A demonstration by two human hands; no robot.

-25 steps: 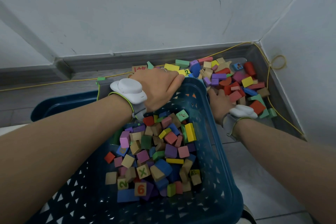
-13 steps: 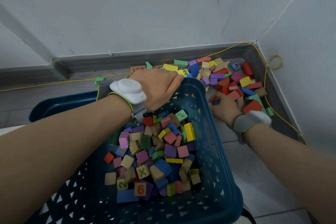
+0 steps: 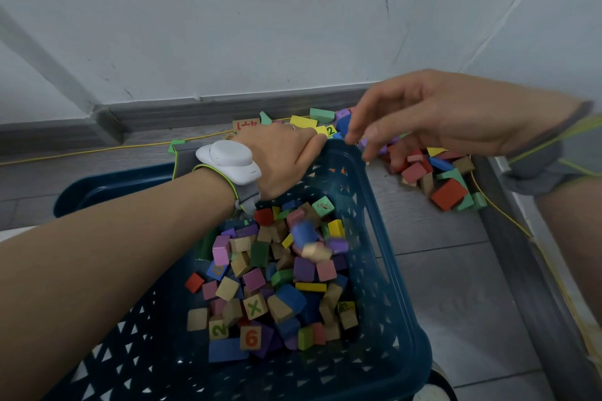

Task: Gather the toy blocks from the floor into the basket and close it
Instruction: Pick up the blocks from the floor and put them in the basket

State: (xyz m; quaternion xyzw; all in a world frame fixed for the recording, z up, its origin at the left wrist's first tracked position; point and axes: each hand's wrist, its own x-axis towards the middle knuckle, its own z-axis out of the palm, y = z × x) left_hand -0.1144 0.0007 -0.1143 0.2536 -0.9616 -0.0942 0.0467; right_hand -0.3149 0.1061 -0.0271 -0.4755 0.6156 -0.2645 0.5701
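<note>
A dark blue perforated basket [image 3: 387, 247] stands on the floor, holding a heap of coloured toy blocks [image 3: 277, 280]. My left hand [image 3: 280, 159] grips its far rim. My right hand [image 3: 423, 117] hovers above the basket's far right corner, fingers spread and empty. Below it a few blurred blocks [image 3: 308, 239] are falling onto the heap. More loose blocks [image 3: 436, 179] lie on the floor in the corner behind and right of the basket, partly hidden by my right hand.
The basket's dark blue lid [image 3: 107, 185] lies behind it on the left. A yellow cord [image 3: 97, 151] runs along the grey skirting [image 3: 228, 107] and down the right wall. Grey floor tiles [image 3: 456, 303] lie right of the basket.
My right hand scooped blocks from the corner pile, lifted over the basket and opened; blocks are dropping in. The left hand stayed on the rim.
</note>
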